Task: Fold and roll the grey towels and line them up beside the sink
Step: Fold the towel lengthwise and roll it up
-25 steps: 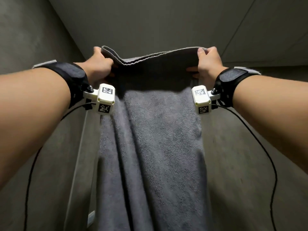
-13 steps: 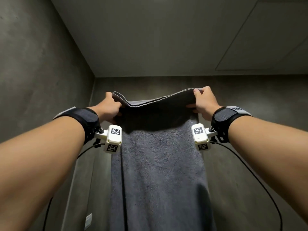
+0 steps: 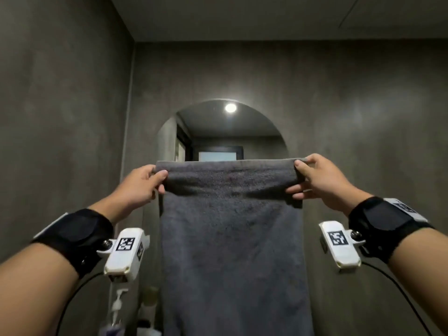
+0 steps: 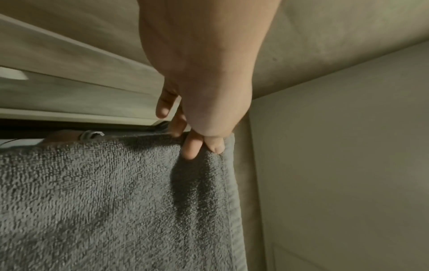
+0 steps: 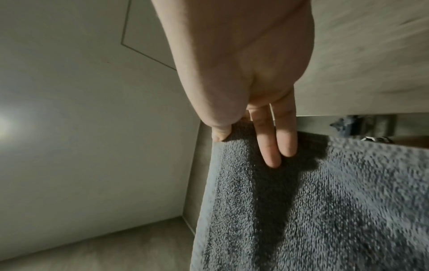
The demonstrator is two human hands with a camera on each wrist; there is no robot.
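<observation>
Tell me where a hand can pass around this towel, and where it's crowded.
Free: above the towel top edge, between the left hand and right hand, and right of the towel along the bare wall. Crowded: lower left, where a pump bottle stands beside the towel.

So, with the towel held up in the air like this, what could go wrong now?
The grey towel hangs only from a pinch by the left hand and the right hand at its top corners; a slip at one corner would probably let it sag sideways. Its lower part hangs close to the pump bottle, which it might knock. It also hides whatever is below from the head view, so laying it down is partly blind.
</observation>
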